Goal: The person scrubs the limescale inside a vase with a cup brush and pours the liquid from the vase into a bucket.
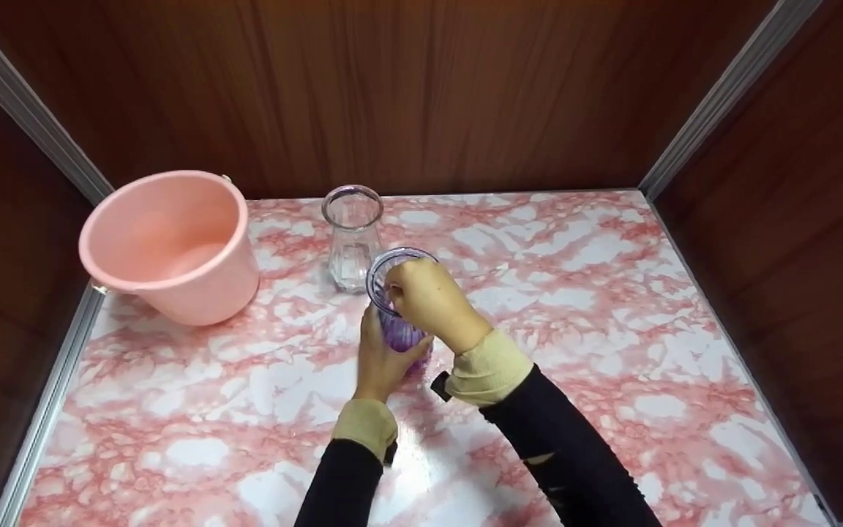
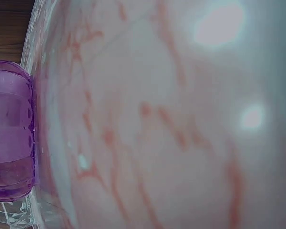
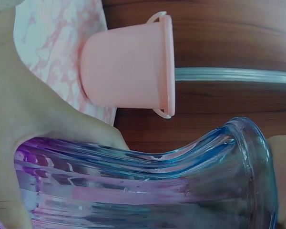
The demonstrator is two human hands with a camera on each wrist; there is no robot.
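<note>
A purple glass vase [image 1: 403, 333] with a flared, bluish rim stands near the middle of the table. My left hand [image 1: 385, 359] grips its body low down, thumb on the near right side and fingers on the left. Over the mouth is my right hand [image 1: 425, 296], bent down with its fingers reaching inside the rim; the fingertips and anything they hold are hidden. In the right wrist view the vase [image 3: 133, 191] lies sideways across the picture. The left wrist view shows just the purple vase base [image 2: 9, 129] at its left edge.
Close behind the purple vase, to its left, stands a clear glass vase [image 1: 352, 249]. A pink bucket [image 1: 202, 293] sits at the back left. The pink marbled table [image 1: 612, 351] is bounded by brown wood-grain panels [image 1: 429, 95] at the back and sides.
</note>
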